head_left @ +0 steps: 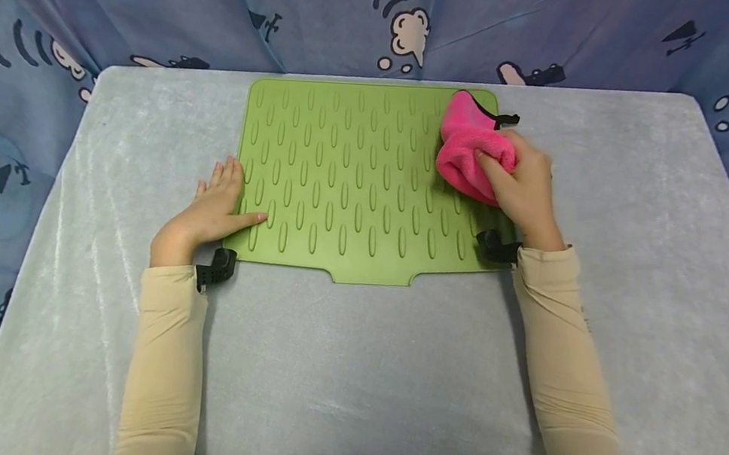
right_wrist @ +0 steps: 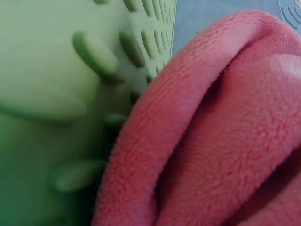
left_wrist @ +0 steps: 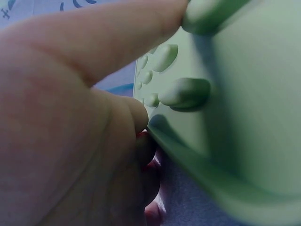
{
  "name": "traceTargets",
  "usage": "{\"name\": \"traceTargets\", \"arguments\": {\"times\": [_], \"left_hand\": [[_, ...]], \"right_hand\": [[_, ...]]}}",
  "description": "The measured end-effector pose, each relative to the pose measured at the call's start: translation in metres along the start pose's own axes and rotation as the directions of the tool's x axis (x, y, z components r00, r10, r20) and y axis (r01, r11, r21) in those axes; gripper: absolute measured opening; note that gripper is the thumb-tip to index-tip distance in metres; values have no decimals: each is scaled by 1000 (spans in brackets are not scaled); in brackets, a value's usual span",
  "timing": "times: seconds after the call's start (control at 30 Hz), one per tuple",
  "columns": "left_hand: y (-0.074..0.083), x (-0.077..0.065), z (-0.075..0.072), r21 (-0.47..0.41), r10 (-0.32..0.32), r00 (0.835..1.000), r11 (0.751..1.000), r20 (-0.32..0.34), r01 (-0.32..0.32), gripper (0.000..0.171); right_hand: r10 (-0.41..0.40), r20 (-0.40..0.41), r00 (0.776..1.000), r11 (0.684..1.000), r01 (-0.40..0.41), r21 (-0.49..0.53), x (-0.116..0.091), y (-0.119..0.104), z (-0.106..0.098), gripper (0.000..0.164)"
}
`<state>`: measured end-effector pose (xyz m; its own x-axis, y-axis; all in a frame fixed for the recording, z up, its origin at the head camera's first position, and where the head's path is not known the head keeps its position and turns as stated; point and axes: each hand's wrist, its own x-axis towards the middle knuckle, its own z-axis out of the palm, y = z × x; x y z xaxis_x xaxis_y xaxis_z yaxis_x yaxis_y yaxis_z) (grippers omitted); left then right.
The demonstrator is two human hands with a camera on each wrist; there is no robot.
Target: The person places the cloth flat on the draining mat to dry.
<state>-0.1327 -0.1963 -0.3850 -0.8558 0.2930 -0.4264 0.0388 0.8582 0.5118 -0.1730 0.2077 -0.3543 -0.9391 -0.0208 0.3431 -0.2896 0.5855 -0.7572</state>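
A green rubbery mat (head_left: 349,264) with rows of raised oval bumps and a tab on its near edge lies flat on the table. My left hand (head_left: 213,209) rests at its left edge, fingers straight and thumb laid across the bumps. In the left wrist view the thumb (left_wrist: 108,37) touches a bump near the mat's raised rim (left_wrist: 188,174). With my right hand (head_left: 527,183) I grip a bunched pink plush cloth (head_left: 472,153) over the mat's far right part. Folds of the cloth (right_wrist: 225,117) hide the right fingers in the right wrist view.
The table (head_left: 359,379) has a pale grey velvety cover. Behind it and along both sides hangs a blue patterned curtain (head_left: 323,10). Black straps with small wrist cameras (head_left: 219,268) sit on both wrists, close to the mat's near corners.
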Motion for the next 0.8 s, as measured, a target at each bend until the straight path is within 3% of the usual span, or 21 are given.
{"name": "traceTargets", "arguments": {"times": [0.4, 0.63, 0.8], "left_hand": [[1, -1, 3, -2, 0, 1000, 1000, 1, 0, 94], [2, -2, 0, 6, -1, 1000, 1000, 1, 1, 93], [1, -2, 0, 1, 1, 1000, 1000, -11, -1, 93]], "right_hand": [[-65, 133, 989, 997, 69, -25, -5, -13, 21, 16], [-88, 140, 986, 995, 81, 54, -1, -28, 33, 12], [-75, 158, 985, 991, 56, 118, 3, -44, 41, 19]]}}
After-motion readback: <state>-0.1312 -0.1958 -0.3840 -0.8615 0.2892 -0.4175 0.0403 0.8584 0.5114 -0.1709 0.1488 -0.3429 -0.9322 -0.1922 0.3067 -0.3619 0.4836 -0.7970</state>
